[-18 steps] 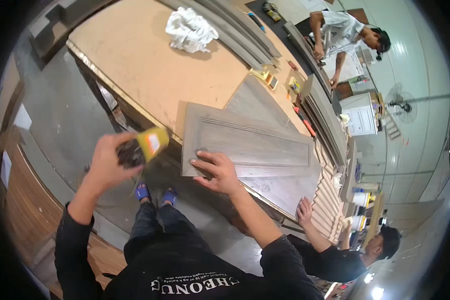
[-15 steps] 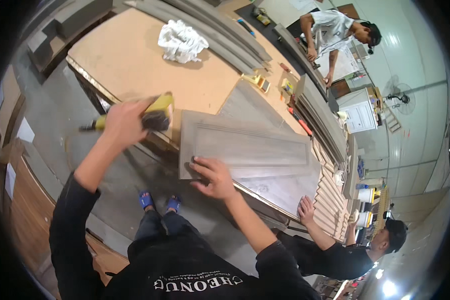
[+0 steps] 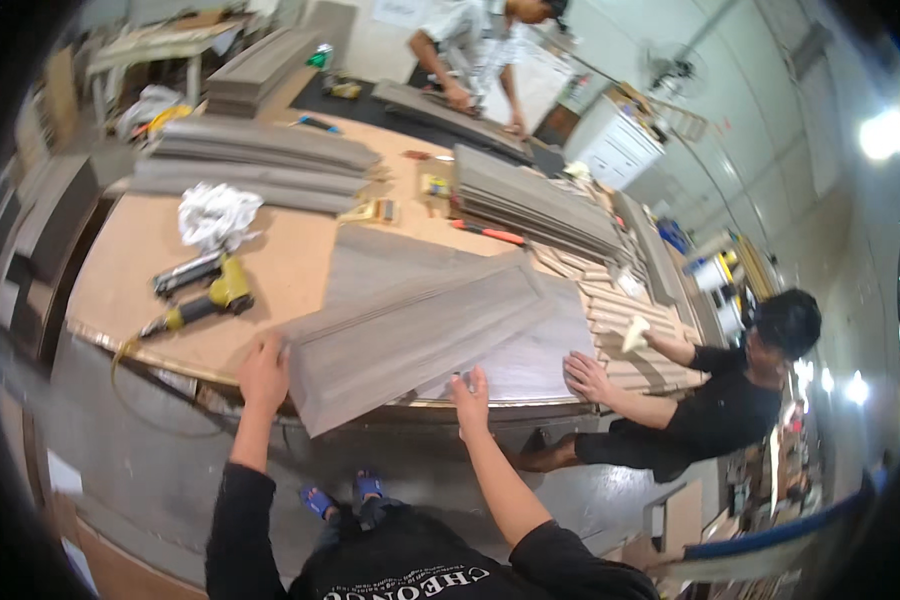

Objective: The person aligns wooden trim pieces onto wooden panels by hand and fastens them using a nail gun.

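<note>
Left hand [image 3: 263, 376] met the end of the grey moulded panel [image 3: 410, 335], couldn't tell if gripping; right hand [image 3: 473, 405] sat open near its edge; supporting both sides seemed smart.

I count two hands of my own, left hand [image 3: 264, 374] and right hand [image 3: 473, 402], and one framed grey panel [image 3: 410, 335]. On one tan bench [image 3: 295, 245] I see one crumpled white cloth [image 3: 218, 215], one yellow nail gun [image 3: 228, 290] close to me and one red-handled tool [image 3: 490, 233]. I count two co-workers [image 3: 735, 400], one wall fan [image 3: 670, 70], one white cabinet [image 3: 615, 145], two blue sandals [image 3: 317, 501] on my feet. The narrow wooden strips [image 3: 635, 330] are too crowded for me to count.
</note>
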`<state>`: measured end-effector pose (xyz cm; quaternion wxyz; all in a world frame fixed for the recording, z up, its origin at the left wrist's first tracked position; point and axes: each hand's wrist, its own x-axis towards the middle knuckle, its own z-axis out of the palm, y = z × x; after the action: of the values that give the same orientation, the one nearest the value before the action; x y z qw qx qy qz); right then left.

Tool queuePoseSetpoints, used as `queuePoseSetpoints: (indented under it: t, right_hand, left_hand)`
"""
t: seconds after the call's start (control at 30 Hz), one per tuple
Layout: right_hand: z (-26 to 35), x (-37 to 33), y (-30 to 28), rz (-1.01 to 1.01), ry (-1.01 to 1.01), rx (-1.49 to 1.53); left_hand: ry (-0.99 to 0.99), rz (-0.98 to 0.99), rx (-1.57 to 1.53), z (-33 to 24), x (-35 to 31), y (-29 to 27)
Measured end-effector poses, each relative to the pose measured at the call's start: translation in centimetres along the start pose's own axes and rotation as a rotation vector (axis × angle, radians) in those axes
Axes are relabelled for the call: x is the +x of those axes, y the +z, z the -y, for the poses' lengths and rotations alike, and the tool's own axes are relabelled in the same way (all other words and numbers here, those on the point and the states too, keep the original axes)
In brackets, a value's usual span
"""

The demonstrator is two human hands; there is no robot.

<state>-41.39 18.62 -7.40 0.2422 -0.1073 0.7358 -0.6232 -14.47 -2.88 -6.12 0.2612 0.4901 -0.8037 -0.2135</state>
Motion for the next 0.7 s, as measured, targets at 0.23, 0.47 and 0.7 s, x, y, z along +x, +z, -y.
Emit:
queuePoseSetpoints:
  t: [0.23,0.47,0.7]
  right_hand:
    - [0.2,0.3,0.2,0.047,-0.009,-0.058]
    - [1.4,-0.7,-1.1,0.045,0.066,0.110]
    - [0.2,-3.4,-4.1,0.097,-0.078,-0.119]
  left_hand:
    - [-0.144,-0.038,0.114,-0.3,0.9,0.4]
    - [-0.114,0.124,0.099,-2.6,-2.3,-1.1]
    - [-0.394,0.046,-0.817,-1.7,-19.8,-1.2]
